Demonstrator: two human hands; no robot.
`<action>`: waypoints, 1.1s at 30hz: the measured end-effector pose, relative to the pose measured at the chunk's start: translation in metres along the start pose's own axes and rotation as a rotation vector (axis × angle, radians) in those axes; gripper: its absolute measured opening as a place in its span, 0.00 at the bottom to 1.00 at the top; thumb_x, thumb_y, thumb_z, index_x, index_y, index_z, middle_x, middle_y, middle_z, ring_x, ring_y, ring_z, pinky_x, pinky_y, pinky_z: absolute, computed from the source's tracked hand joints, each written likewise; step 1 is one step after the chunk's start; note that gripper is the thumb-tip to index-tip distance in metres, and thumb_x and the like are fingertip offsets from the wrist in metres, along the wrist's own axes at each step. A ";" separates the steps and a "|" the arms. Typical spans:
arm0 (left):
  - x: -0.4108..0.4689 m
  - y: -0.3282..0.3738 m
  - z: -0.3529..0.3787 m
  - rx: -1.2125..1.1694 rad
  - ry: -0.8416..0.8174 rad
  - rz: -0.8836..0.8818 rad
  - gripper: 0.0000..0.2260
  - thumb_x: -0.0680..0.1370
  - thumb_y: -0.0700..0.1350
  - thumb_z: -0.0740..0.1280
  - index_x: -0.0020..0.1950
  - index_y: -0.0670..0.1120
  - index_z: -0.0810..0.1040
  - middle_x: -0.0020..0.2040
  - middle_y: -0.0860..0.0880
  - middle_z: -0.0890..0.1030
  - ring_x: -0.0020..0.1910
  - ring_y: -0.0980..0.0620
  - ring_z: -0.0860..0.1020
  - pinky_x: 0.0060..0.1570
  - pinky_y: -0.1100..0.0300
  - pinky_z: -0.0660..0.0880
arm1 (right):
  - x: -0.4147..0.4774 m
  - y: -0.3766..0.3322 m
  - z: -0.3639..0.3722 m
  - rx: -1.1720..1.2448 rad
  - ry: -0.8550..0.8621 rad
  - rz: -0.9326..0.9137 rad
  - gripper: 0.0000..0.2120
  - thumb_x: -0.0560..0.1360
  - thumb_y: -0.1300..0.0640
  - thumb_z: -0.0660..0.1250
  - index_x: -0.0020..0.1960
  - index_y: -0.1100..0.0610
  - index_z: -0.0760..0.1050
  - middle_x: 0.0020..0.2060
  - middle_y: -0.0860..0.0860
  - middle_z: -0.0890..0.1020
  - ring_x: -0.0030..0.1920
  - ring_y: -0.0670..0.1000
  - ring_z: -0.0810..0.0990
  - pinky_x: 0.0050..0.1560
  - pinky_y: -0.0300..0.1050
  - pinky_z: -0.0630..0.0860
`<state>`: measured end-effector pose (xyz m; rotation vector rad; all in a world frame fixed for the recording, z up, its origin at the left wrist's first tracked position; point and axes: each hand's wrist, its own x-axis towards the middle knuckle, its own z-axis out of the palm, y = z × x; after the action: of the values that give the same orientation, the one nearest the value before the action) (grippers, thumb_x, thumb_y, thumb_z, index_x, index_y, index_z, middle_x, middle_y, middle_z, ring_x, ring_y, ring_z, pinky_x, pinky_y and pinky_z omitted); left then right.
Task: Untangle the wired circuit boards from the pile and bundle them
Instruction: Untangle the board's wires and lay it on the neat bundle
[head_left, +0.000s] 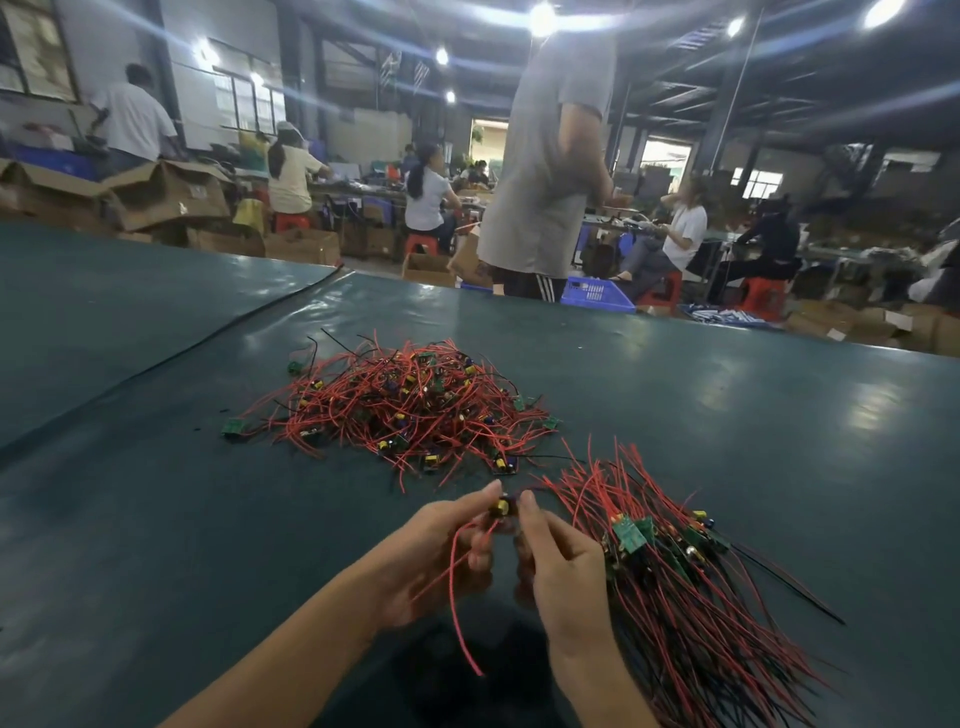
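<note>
A tangled pile (400, 405) of small green circuit boards with red and black wires lies on the dark green table (156, 493) ahead of me. To my right a bundle (670, 566) of sorted boards lies with its wires roughly parallel. My left hand (441, 551) and my right hand (561, 566) both pinch one small circuit board (503, 506) between fingertips, just above the table. Its red wire (457, 597) hangs down between my hands.
A black cable (171, 353) runs diagonally across the table at left. Beyond the far edge a person in a grey shirt (545, 156) stands, others sit at benches, and cardboard boxes (166, 197) and a blue crate (597, 293) stand on the floor.
</note>
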<state>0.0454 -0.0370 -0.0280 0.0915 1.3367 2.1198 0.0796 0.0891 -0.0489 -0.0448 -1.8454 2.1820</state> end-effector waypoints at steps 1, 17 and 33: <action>0.000 -0.001 0.002 0.022 -0.024 -0.011 0.15 0.65 0.56 0.74 0.34 0.44 0.80 0.25 0.52 0.69 0.22 0.56 0.69 0.26 0.66 0.69 | 0.000 0.000 0.000 0.009 0.004 0.005 0.17 0.68 0.41 0.68 0.39 0.53 0.86 0.31 0.55 0.82 0.35 0.51 0.78 0.42 0.45 0.77; 0.003 -0.040 0.011 0.597 -0.046 0.463 0.13 0.74 0.59 0.67 0.36 0.52 0.76 0.28 0.52 0.76 0.26 0.56 0.73 0.31 0.65 0.71 | -0.006 -0.016 -0.002 0.264 0.225 -0.002 0.09 0.72 0.52 0.68 0.41 0.51 0.87 0.32 0.51 0.84 0.23 0.42 0.68 0.23 0.34 0.66; 0.005 -0.024 0.017 0.357 0.202 0.647 0.22 0.77 0.41 0.63 0.23 0.48 0.67 0.19 0.48 0.67 0.19 0.51 0.65 0.25 0.61 0.65 | 0.009 -0.010 -0.009 0.178 0.226 0.084 0.10 0.79 0.57 0.66 0.44 0.56 0.86 0.24 0.45 0.70 0.21 0.41 0.61 0.21 0.34 0.60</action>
<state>0.0590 -0.0140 -0.0406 0.5321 2.0031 2.4145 0.0748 0.1017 -0.0397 -0.3237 -1.5485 2.2819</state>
